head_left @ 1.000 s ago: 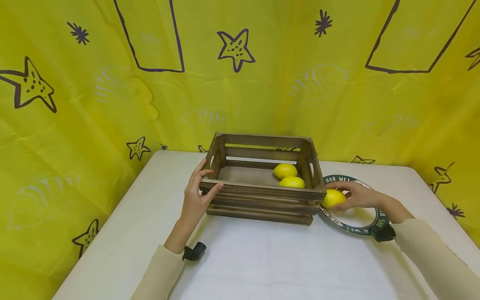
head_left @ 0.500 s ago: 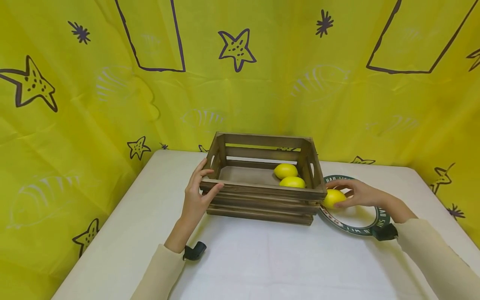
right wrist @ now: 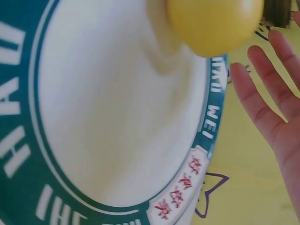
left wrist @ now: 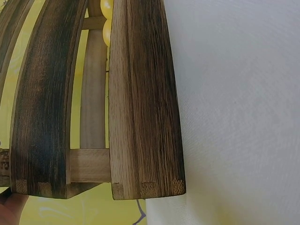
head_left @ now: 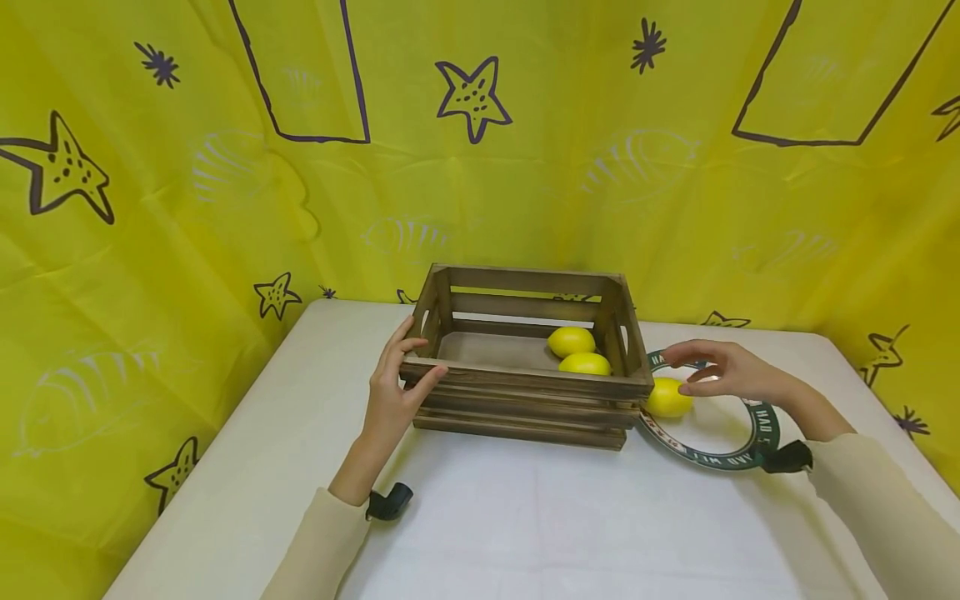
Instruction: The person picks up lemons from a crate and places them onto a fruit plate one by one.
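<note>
In the head view a brown slatted wooden crate (head_left: 517, 406) holds two yellow lemons (head_left: 572, 342), (head_left: 584, 364) at its right end. My left hand (head_left: 393, 383) grips the crate's front left corner, thumb on the front rim and fingers at the left end. Right of the crate, a third lemon (head_left: 670, 397) lies on the left part of a white plate with a green lettered rim (head_left: 767, 425). Just above and to the right of that lemon is my right hand (head_left: 738, 372), its fingers apart and holding nothing. The right wrist view shows a gap between the fingers and the lemon (right wrist: 213, 23).
A white-covered table (head_left: 570, 517) lies under the crate and plate. Behind it and on both sides hangs a yellow curtain (head_left: 525, 200) with dark star drawings, close to the crate's back.
My right hand has let go of the lemon on the plate and moved up and to the right. The left hand and the crate have stayed in place.
</note>
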The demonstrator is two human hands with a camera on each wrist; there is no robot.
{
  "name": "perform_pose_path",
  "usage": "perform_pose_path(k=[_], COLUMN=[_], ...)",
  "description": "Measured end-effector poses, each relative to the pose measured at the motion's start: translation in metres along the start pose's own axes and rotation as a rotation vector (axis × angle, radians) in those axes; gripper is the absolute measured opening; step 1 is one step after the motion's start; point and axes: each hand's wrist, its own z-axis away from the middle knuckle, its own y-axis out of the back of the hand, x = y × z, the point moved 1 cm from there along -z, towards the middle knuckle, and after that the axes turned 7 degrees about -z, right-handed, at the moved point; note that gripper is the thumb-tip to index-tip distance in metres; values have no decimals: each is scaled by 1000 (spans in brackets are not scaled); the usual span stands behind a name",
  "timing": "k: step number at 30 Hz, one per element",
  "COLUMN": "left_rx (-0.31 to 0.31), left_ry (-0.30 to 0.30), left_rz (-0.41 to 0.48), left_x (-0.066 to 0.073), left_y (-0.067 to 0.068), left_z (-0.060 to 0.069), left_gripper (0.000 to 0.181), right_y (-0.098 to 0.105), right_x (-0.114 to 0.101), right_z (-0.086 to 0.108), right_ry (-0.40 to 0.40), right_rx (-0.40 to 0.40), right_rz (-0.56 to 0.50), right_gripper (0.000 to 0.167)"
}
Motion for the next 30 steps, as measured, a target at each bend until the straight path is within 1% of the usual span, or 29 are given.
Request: perform_pose_path(k=[1, 4, 8, 11, 13, 17, 19, 22, 25, 27, 30], left_rx=[0, 1, -2, -5, -4, -2, -3, -1, 1, 0, -4], left_ry=[-1, -3, 2, 9, 11, 13, 12, 10, 8, 8, 7], left_rz=[0, 0, -2, 0, 2, 5, 5, 1, -1, 2, 4], left_x=[0, 0, 0, 0, 0, 1, 1, 1, 1, 0, 0], left_y=[0, 0, 0, 1, 1, 1, 2, 1, 1, 0, 0], left_z=[0, -1, -1, -1, -1, -1, 0, 0, 0, 0, 0], left_gripper=[46, 46, 48, 46, 45, 45, 46, 48, 49, 49, 49], right_y=[2, 6, 12, 15, 16, 18, 18, 19, 20, 19, 18], right_x=[-1, -6, -14, -20, -24, -31, -35, -41, -49, -55, -65], right_z=[0, 0, 0, -1, -3, -7, -10, -16, -22, -26, -32], right_ry=[14, 18, -16, -23, -7, 40, 68, 104, 128, 136, 167], right_rx=[6, 28, 57, 74, 82, 75, 76, 81, 86, 80, 54], right_rz=[-6, -26, -29, -21, -36, -126, -150, -153, -128, -125, -148], right_gripper=[47, 46, 47, 47, 47, 48, 49, 50, 50, 51, 52])
